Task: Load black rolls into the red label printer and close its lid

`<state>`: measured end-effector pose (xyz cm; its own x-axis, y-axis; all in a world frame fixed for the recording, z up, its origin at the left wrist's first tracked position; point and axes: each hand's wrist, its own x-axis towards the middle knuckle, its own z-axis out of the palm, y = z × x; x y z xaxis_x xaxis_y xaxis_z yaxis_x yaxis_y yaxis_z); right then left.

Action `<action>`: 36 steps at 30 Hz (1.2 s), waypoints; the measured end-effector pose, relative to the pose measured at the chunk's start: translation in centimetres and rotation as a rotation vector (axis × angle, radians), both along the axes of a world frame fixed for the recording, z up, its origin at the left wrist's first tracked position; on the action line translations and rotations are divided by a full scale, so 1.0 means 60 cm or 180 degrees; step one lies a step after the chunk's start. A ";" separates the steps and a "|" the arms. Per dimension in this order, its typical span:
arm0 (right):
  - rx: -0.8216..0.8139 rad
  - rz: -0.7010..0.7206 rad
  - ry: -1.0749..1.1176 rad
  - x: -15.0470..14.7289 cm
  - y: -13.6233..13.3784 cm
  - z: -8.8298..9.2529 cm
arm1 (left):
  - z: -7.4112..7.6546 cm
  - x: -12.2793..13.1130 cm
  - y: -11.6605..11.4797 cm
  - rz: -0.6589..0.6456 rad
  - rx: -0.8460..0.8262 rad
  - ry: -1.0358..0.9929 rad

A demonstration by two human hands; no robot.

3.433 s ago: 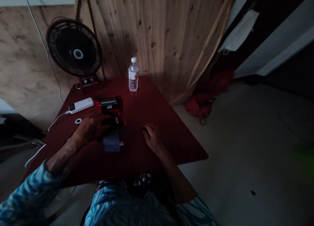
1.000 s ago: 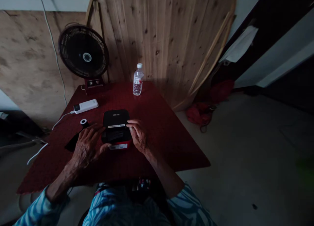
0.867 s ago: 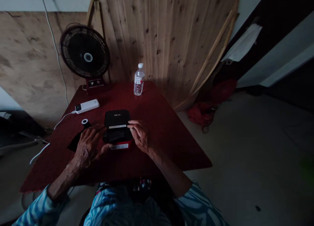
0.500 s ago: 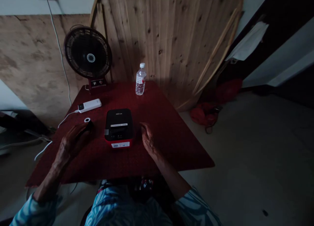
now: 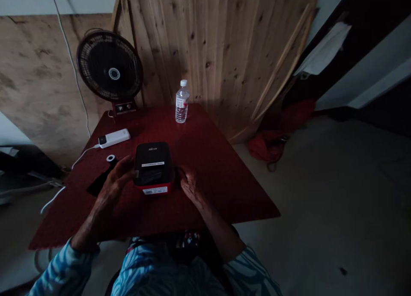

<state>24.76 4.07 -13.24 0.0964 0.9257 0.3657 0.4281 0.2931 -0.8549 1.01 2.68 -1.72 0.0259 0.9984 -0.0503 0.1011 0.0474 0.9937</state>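
A black box-shaped device with a red base [image 5: 154, 165] sits on the dark red table [image 5: 224, 189], a white label on its front. Over its left edge, my left hand [image 5: 117, 180] has its fingers spread and holds nothing. Close by the device's right side is my right hand [image 5: 191, 185]; its fingers are curled and dim, and whether they hold anything is unclear. Left of my left hand, a flat black object [image 5: 98, 185] lies on the table, with a small white ring [image 5: 110, 158] at its upper end.
A white power bank [image 5: 114, 138] with a cable lies at the table's left. A fan [image 5: 111, 69] and a clear plastic bottle [image 5: 182, 103] stand at the back, before a wooden panel. Red bags [image 5: 266, 146] are on the floor at the right.
My left hand has left the black object and moved right to the device. My right hand has come slightly closer to the device's right side.
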 end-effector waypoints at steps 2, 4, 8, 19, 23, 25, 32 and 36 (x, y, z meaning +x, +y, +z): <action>0.0012 0.0055 -0.0086 0.000 -0.001 0.006 | 0.000 -0.001 0.008 -0.0078 -0.0058 -0.0116; 0.0030 0.0068 -0.0154 -0.002 -0.002 0.011 | -0.003 -0.003 0.015 -0.0151 -0.0111 -0.0265; 0.0169 -0.0007 -0.0439 -0.007 -0.003 0.012 | -0.010 -0.003 0.023 -0.0423 -0.0145 -0.0620; 0.0017 0.0082 -0.0371 -0.013 -0.007 0.009 | -0.007 0.002 0.022 -0.0562 -0.0043 -0.0399; 0.0061 0.0057 -0.0266 -0.015 -0.002 0.002 | -0.009 0.003 0.017 -0.0658 -0.0022 -0.0414; 0.0092 0.0052 -0.0215 -0.016 -0.001 0.001 | -0.013 0.000 0.021 -0.0689 0.0001 -0.0476; 0.0142 0.0016 -0.0085 -0.017 0.003 -0.002 | -0.011 -0.025 0.030 -0.0237 0.0183 0.0528; 0.0163 -0.0011 -0.0059 -0.016 0.012 -0.010 | 0.021 -0.014 0.043 -0.0500 0.1048 0.1562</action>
<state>23.81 4.79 -13.83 0.0924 0.9054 0.4143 0.4449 0.3347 -0.8307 0.20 5.26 -0.44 0.2260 0.9496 0.2171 0.5318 -0.3070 0.7892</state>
